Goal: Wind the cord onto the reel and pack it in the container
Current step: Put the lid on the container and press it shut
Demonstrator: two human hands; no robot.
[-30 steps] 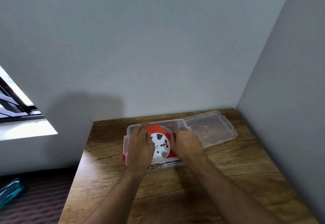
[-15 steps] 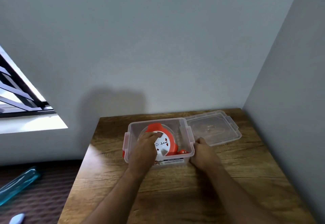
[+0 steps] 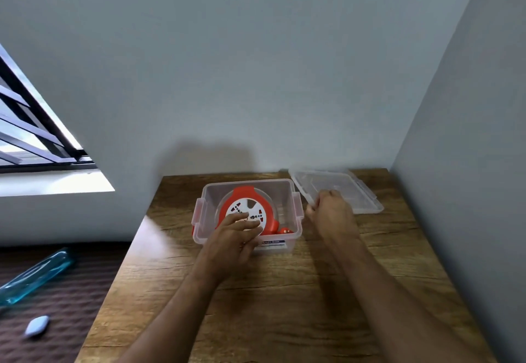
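An orange reel with a white socket face leans tilted inside the clear plastic container on the wooden table. An orange plug lies in the container's right front corner. My left hand hovers over the container's front edge, fingers spread, touching or just above the reel's white face. My right hand sits to the right of the container, fingers closed on the near left edge of the clear lid, which lies on the table at the back right.
Grey walls close the table's back and right sides. Left of the table, lower down, a brown quilted surface holds a blue transparent bottle and a small pale blue oval object. A barred window is at the left.
Both hands let go of the reel, which now rests in the container. My right hand moved from the container's right front corner to the lid's edge. My left hand drew back toward the front rim.
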